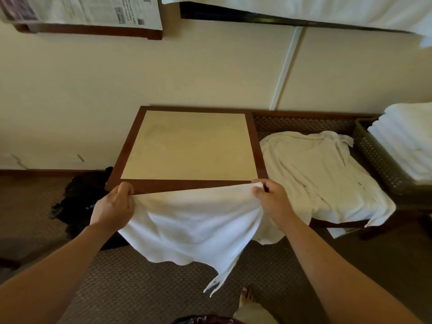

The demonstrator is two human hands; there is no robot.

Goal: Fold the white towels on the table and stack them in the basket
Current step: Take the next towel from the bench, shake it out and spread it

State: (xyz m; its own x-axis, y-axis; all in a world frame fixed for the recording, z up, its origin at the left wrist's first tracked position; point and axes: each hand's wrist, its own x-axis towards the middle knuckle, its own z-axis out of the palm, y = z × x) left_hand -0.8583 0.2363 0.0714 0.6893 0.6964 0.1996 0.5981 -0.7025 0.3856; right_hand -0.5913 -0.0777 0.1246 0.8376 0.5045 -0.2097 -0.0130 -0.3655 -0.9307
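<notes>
We've got the white towel stretched between both hands at the table's near edge, lower middle of the frame. Left hand pinches one top corner, right hand pinches the other. The rest hangs down. The tan tabletop behind is bare. Basket with folded towels sits far right.

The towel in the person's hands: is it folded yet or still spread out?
Spread out, not folded. The left hand and right hand each pinch a top corner of the towel, which hangs as one sheet at the table edge.
</notes>
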